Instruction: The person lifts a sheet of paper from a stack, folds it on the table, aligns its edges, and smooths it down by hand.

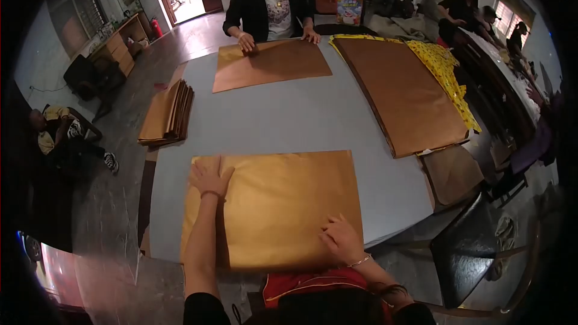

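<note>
Colour: my sheet (283,201) is gold-tan, brightest L of ctr, browner twd the R side & the near edge.
Finish: smooth w/ a soft sheen; faint creases & shallow ripples catch the light.
Shape: approx rect., wider than deep, far edge nearly straight; a dark shadow band runs along my L forearm.
Spot: sheet lies flat at the near side of the grey surface (253,123), right in front of me.
L side: my left hand (209,179) is palm down on the far L corner area, fingers & thumb apart, clamped on nothing.
R side: my right hand (342,239) is at the near R part of the sheet, fingers loosely bent & a bit apart, gripping nothing; can't tell if fingertips touch.
Opp. side: a person (274,9) has both hands on a duller, copper-brown far sheet (271,67).
Nearby: folded brown stack (164,114) at L; big brown pile (403,93) at R, w/ yellow wrap (438,69) along its outer side.
</note>
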Demonstrator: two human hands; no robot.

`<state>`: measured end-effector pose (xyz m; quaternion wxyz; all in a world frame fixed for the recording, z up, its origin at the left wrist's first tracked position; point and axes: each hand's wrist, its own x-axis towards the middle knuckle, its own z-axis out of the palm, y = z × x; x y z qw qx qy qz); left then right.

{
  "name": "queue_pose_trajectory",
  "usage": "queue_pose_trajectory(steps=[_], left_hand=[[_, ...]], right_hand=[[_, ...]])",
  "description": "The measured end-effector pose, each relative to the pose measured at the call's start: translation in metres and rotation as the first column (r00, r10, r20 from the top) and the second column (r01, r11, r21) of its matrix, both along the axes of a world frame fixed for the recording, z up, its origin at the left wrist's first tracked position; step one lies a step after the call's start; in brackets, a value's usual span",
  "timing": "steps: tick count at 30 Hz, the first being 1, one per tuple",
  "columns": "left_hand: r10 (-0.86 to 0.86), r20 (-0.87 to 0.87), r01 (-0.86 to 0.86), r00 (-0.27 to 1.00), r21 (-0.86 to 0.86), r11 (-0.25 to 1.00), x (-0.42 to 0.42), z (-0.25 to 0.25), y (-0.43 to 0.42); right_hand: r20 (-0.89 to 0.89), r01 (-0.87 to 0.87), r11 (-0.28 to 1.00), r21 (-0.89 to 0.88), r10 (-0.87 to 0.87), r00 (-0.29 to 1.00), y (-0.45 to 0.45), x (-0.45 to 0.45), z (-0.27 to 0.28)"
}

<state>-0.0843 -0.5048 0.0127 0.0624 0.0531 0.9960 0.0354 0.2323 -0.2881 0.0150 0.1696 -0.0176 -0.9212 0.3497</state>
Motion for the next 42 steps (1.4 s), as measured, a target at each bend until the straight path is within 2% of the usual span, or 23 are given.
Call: queue_pose_trajectory(steps=[2,5,7,8,9,11,13,14,16,18,19,22,24,25,26,27,28,30,31,33,35,39,42], left_hand=[[-0.013,-0.029,0.013,1.000,0.000,1.000,-0.008,-0.016,-0.007],[-0.023,-0.020,0.021,1.000,-0.078,0.997,-0.018,-0.023,-0.010],[-0.025,0.029,0.028,0.999,-0.140,0.990,-0.041,-0.041,-0.020],[-0.001,0.068,0.009,0.998,-0.123,0.992,-0.052,-0.049,-0.019],[-0.003,0.013,0.005,1.000,-0.162,0.987,-0.047,-0.047,-0.011],[0.002,-0.018,-0.006,1.000,-0.215,0.977,-0.048,-0.054,-0.011],[-0.051,-0.113,0.027,0.992,-0.205,0.978,-0.069,-0.073,-0.031],[-0.060,-0.098,0.036,0.993,-0.234,0.972,-0.066,-0.074,-0.032],[-0.016,-0.061,0.007,0.998,-0.143,0.990,-0.068,-0.072,-0.030],[-0.004,-0.072,-0.009,0.997,-0.178,0.984,-0.072,-0.077,-0.030],[0.007,-0.081,-0.024,0.997,-0.212,0.977,-0.070,-0.074,-0.027],[-0.008,-0.052,-0.001,0.999,-0.182,0.983,-0.046,-0.052,-0.014],[-0.009,-0.035,0.001,0.999,-0.215,0.977,-0.051,-0.055,-0.013],[0.004,-0.021,-0.009,1.000,-0.247,0.969,-0.056,-0.060,-0.018],[-0.086,-0.048,0.080,0.995,-0.114,0.990,-0.065,-0.073,-0.027],[-0.044,-0.069,0.036,0.997,-0.117,0.993,-0.067,-0.073,-0.033],[-0.035,-0.056,0.026,0.998,-0.153,0.988,-0.060,-0.071,-0.030],[0.013,-0.053,-0.023,0.999,-0.185,0.983,-0.048,-0.060,-0.023],[-0.010,-0.058,-0.001,0.998,-0.181,0.983,-0.041,-0.054,-0.020],[-0.015,-0.073,0.003,0.997,-0.166,0.986,-0.038,-0.049,-0.015],[-0.007,0.006,0.008,1.000,-0.175,0.985,-0.036,-0.045,-0.013],[-0.020,-0.018,0.018,1.000,-0.120,0.993,-0.027,-0.037,-0.010],[-0.004,-0.001,0.004,1.000,-0.134,0.991,-0.022,-0.031,-0.007]], right_hand=[[-0.089,0.066,0.989,0.134,-0.055,0.995,0.004,0.006,-0.001],[-0.062,0.071,0.994,0.085,-0.066,0.996,0.009,0.009,0.002],[-0.175,0.086,0.996,0.040,-0.077,0.981,0.007,0.014,-0.009],[-0.168,0.068,0.991,0.119,-0.047,0.985,0.012,0.013,-0.013],[-0.151,0.015,0.981,0.195,0.015,0.988,0.019,0.012,-0.017],[-0.043,0.054,0.979,0.195,-0.046,0.998,0.031,0.015,-0.006],[-0.115,0.151,0.851,0.504,-0.107,0.988,0.046,0.005,0.000],[-0.108,0.178,0.828,0.532,-0.142,0.984,0.055,0.001,-0.008],[-0.105,0.202,0.802,0.562,-0.174,0.979,0.070,0.000,-0.022],[0.134,0.056,0.747,0.663,-0.191,0.972,0.087,0.001,-0.030],[0.186,0.073,0.832,0.549,-0.207,0.961,0.091,0.000,-0.038],[0.128,0.078,0.819,0.569,-0.181,0.975,0.095,0.002,-0.051],[0.097,0.056,0.693,0.719,-0.180,0.979,0.094,0.011,-0.047],[0.191,-0.031,0.701,0.712,-0.152,0.970,0.096,0.013,-0.038],[0.275,-0.120,0.705,0.699,-0.111,0.955,0.097,0.007,-0.031],[0.232,0.107,0.902,0.418,-0.220,0.948,0.095,-0.005,-0.044],[0.213,0.075,0.906,0.416,-0.177,0.961,0.095,-0.011,-0.040],[0.272,0.159,0.901,0.403,-0.284,0.920,0.095,-0.026,-0.027],[0.264,0.131,0.906,0.402,-0.251,0.931,0.091,-0.040,-0.027],[0.165,0.174,0.888,0.425,-0.265,0.950,0.086,-0.069,-0.027],[0.207,0.123,0.879,0.460,-0.241,0.948,0.074,-0.097,-0.025],[0.246,0.016,0.843,0.538,-0.175,0.954,0.059,-0.144,-0.032],[0.310,0.107,0.846,0.523,-0.306,0.900,0.069,-0.156,-0.036]])
